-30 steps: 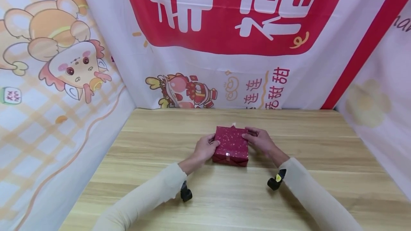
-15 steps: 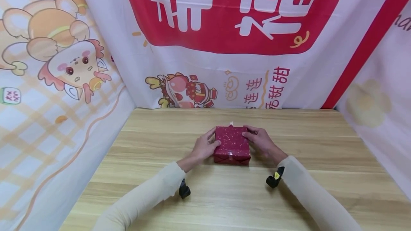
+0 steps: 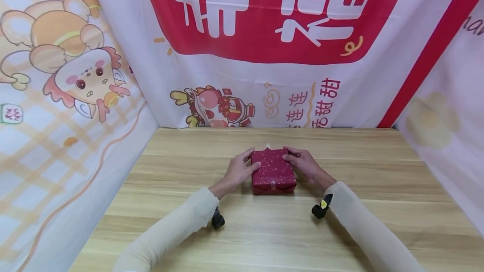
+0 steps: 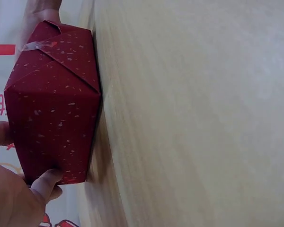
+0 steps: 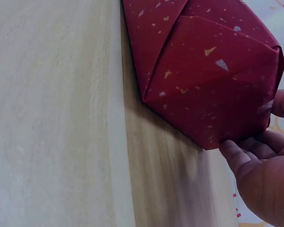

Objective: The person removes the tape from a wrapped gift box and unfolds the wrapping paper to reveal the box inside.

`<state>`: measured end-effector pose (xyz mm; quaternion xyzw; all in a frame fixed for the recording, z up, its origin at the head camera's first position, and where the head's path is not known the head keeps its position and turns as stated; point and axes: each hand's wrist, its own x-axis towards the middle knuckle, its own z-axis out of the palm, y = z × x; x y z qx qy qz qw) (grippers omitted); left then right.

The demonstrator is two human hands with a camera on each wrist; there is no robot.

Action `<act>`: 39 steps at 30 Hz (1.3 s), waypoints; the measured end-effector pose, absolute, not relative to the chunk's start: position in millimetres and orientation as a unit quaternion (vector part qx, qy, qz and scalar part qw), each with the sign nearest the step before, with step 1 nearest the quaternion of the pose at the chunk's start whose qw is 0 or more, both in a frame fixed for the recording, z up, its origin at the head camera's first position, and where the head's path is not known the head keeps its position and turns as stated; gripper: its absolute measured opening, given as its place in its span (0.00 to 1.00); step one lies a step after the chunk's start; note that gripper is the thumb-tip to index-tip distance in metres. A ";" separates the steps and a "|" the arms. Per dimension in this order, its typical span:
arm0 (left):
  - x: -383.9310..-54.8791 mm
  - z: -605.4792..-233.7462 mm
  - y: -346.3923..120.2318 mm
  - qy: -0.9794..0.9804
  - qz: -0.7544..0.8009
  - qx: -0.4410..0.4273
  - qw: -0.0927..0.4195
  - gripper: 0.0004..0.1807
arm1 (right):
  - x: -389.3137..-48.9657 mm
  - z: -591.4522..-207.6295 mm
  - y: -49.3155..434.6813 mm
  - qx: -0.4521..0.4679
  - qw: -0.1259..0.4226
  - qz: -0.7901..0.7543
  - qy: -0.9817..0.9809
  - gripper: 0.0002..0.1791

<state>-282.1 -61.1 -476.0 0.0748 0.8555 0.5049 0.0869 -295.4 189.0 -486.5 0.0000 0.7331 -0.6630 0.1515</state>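
Note:
A gift-wrapped box [image 3: 273,170] in dark red paper with pale flecks lies flat on the wooden table. Clear tape [image 3: 273,184] crosses its folded front end, and another piece of tape [image 3: 268,146] sticks up at the back edge. My left hand [image 3: 239,170] holds the left side, thumb on top and fingers along the side toward the back corner. At the back right corner my right hand [image 3: 304,163] grips the box with its thumb on top. In the right wrist view, fingers of the right hand [image 5: 267,175] touch the end of the box; their undersides are hidden.
The wooden table [image 3: 181,238] reaches back to a white and red printed cloth [image 3: 242,70]. Printed cloth walls [image 3: 113,146] stand along both sides. A small black wrist camera [image 3: 217,220] hangs under the left cuff, another camera [image 3: 319,210] under the right.
The box has turned a little counterclockwise, its back tape shifting left and its front end right. My left fingers have spread toward the back left corner. The right hand has moved slightly left.

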 end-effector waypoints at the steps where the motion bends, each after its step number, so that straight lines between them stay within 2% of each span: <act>1: -282.6 -476.1 -61.2 0.854 0.506 0.076 0.088 0.36 | -295.4 -485.5 189.8 0.004 0.154 -0.663 0.733 0.32; 4: -283.2 -475.3 -61.5 0.856 0.504 0.074 0.089 0.36 | -294.8 -479.9 194.2 -0.004 0.145 -0.651 0.745 0.32; 7: -283.4 -474.1 -61.6 0.857 0.502 0.073 0.090 0.36 | -294.7 -472.6 200.3 -0.039 0.106 -0.623 0.774 0.29; 11: -282.9 -473.1 -61.7 0.857 0.500 0.076 0.094 0.36 | -294.8 -464.8 208.4 -0.092 0.049 -0.560 0.822 0.18; 14: -282.5 -473.0 -61.9 0.857 0.500 0.078 0.096 0.36 | -293.5 -461.0 213.2 -0.143 0.060 -0.515 0.843 0.10; 17: -282.4 -473.0 -62.3 0.857 0.500 0.078 0.097 0.37 | -292.9 -459.1 216.2 -0.193 0.078 -0.484 0.850 0.09; 20: -282.6 -473.3 -62.0 0.858 0.498 0.081 0.096 0.36 | -293.4 -458.0 217.5 -0.225 0.072 -0.455 0.859 0.08; 27: -282.6 -473.1 -61.4 0.863 0.488 0.088 0.094 0.37 | -293.9 -452.8 217.4 -0.260 0.054 -0.397 0.878 0.05; 39: -283.1 -472.9 -61.1 0.867 0.481 0.094 0.096 0.37 | -287.8 -446.9 211.1 -0.281 0.071 -0.324 0.901 0.03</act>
